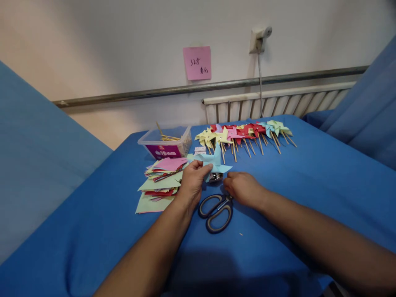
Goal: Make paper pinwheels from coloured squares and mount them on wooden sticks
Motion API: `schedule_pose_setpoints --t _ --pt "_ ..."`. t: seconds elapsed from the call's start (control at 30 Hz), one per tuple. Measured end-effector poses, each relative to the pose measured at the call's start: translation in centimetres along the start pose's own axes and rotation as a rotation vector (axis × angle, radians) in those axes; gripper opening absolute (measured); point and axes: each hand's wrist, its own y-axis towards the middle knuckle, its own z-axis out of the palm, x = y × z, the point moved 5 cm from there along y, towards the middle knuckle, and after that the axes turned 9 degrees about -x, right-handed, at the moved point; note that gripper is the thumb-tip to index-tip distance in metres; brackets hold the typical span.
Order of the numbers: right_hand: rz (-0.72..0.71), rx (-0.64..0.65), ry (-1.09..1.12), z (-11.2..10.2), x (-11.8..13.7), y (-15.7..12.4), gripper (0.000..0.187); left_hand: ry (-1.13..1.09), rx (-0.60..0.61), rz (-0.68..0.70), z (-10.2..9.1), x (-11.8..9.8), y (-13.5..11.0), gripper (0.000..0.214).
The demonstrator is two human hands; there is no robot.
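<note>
Between the thumb and fingers of my left hand (194, 177) is a light blue paper pinwheel (219, 163), its blades folded in. Just behind and below it sits a small dish of shiny pins (215, 176), partly covered by the pinwheel. My right hand (243, 187) is beside that dish with its fingers curled together; their tips are hidden, so I cannot make out what they hold. Dark-handled scissors (218, 212) lie below both hands, handles toward me and blades partly under the right hand.
A clear plastic box (168, 142) of thin sticks stands at the back left. Stacks of coloured paper (161, 181) lie in front of it. Several finished pinwheels (244, 134) on sticks line the back of the blue-covered table (278, 198). A small white box (200, 150) sits near them.
</note>
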Motion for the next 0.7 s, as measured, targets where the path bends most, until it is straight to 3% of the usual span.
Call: schedule_pose_setpoints --t 0.53,0.7 --pt "0.027 -0.005 0.03 0.1 -0.1 0.1 0.026 0.034 -0.012 -0.007 -0.2 0.4 0.4 0.029" --pt "-0.016 0.017 0.15 0.6 -1.1 0.4 0.02 0.031 -0.019 -0.009 -0.2 0.3 0.3 0.028"
